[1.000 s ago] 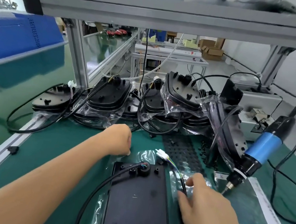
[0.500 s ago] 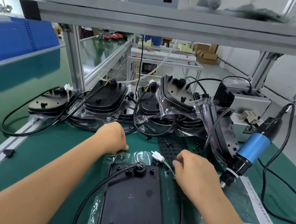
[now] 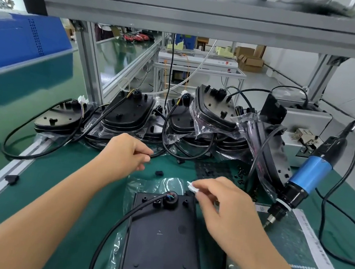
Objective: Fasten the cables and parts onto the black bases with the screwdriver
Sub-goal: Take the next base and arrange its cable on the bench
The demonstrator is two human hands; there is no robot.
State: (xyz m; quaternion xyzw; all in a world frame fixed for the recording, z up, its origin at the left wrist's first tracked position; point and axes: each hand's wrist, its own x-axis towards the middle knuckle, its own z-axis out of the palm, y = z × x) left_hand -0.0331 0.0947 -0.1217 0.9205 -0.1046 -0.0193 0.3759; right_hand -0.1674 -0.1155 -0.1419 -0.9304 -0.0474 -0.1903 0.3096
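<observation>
A black base (image 3: 164, 241) lies flat on a clear bag on the green mat in front of me. Its black cable (image 3: 109, 233) loops out to the left from a round grommet (image 3: 170, 197) at the base's far end. My right hand (image 3: 225, 213) hovers over the base's far right corner and pinches the white connector (image 3: 193, 187) at the end of thin wires. My left hand (image 3: 129, 152) is raised beyond the base, thumb pressed to forefinger; nothing shows between them. The blue electric screwdriver (image 3: 311, 174) hangs at the right, tip down, untouched.
Bagged black bases with cables (image 3: 129, 114) are piled along the back. A small black part (image 3: 159, 173) lies loose between my hands, and more sit on a dark tray (image 3: 210, 172). A grey screw feeder (image 3: 303, 128) stands back right. A printed sheet (image 3: 307, 241) lies under the screwdriver.
My right hand reached forward from beside the base and picked up the white connector. My left hand lifted off the bag and moved slightly away.
</observation>
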